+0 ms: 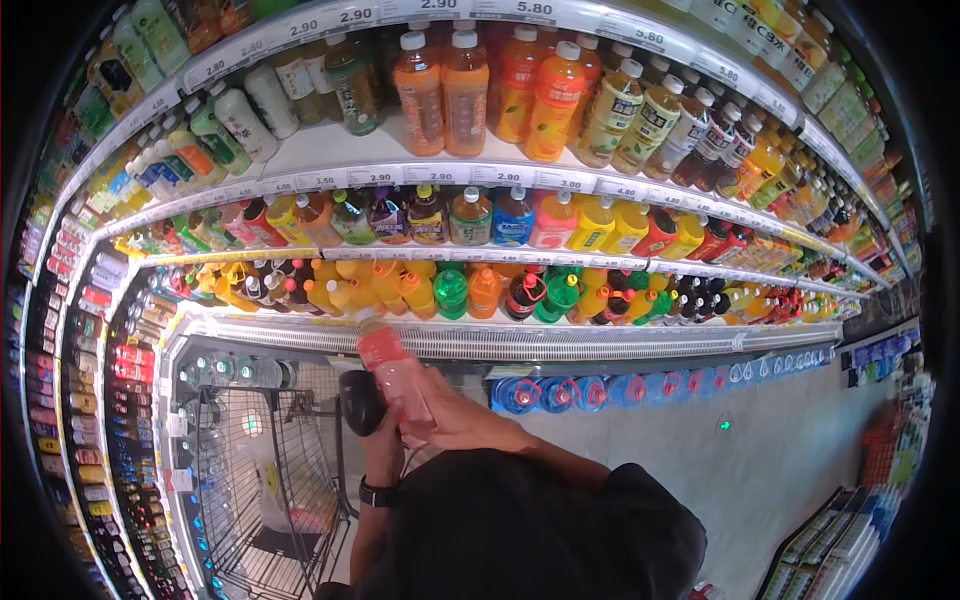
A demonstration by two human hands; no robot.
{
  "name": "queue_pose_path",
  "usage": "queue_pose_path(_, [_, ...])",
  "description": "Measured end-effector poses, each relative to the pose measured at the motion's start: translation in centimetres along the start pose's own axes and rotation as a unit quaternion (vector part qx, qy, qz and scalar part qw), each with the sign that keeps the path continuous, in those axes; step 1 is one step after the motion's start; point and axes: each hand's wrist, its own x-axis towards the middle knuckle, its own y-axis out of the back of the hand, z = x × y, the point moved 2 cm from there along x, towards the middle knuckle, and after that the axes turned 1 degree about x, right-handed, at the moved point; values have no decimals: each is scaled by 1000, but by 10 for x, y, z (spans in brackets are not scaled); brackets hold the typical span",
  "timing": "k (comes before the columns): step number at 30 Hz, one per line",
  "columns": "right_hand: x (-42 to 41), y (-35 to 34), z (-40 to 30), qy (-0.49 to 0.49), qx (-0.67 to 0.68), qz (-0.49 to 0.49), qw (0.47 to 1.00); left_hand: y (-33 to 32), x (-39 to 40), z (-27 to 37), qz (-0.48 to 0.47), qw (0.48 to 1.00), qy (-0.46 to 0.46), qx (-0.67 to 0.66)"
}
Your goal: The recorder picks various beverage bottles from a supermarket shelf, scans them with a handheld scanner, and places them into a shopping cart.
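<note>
A bottle of pink drink (390,367) with a pale cap tilts in front of me, its cap end towards the shelves. My right hand (439,412) is wrapped around its lower part from the right. Against the bottle's lower left side is my left hand (384,442), its thumb beside the bottle. A black rounded object (361,403) sits at the fingers of the left hand, which appears to hold it; what it is cannot be made out. A dark watch or band (377,494) is on my left wrist. A thin cord shows below the hands.
A wire shopping cart (270,450) with a plastic bag (274,487) inside stands left. Drink shelves (465,174) with price strips curve ahead and down the left. Large blue water bottles (562,391) line the floor by the shelf's base. Stacked packs (825,540) stand lower right.
</note>
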Motion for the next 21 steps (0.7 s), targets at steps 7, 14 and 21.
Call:
queue_pose_path(7, [32,106,9,150,11,54,987,14,-3,1,-83,982,27,-168])
queue_pose_path(14, [125,276,28,120,-290,673,669,18,-3,10,-147,974,16,-170])
queue_pose_path(21, [158,284,40,55,-331,689,642,29,-3,9,-119,975,40,-183])
